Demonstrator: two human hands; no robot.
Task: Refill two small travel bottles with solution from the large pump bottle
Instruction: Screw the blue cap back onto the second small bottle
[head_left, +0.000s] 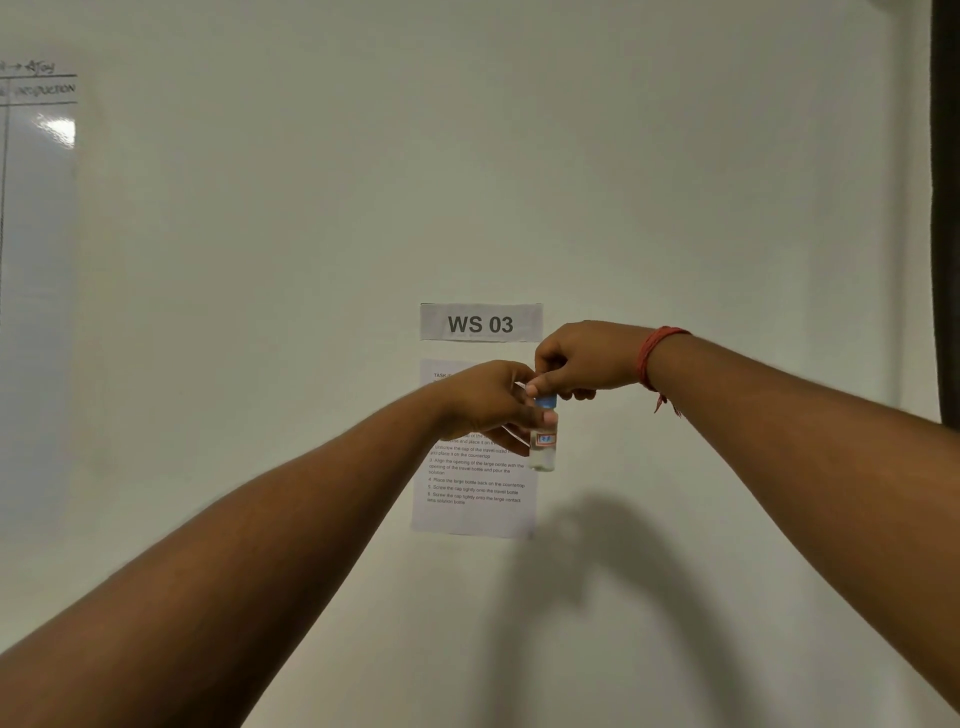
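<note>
In front of the wall, a travel bottle (544, 441) is held up.
The left hand (488, 402) grips its body; the right hand (582, 358) pinches the blue cap (545, 401). It looks only partly filled; the pump bottle is out of sight.

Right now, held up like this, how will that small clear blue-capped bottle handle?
Probably light: the small clear plastic bottle with the blue cap looks mostly empty. Likely rigid, holding shape in the left hand grip. Smooth and round, it may roll if laid down.

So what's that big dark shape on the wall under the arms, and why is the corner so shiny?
Head view: the dark shape is the arms' blurry shadow on the wall; the shiny patch is light glaring off the whiteboard; the small bottle looks slightly blurred.
</note>
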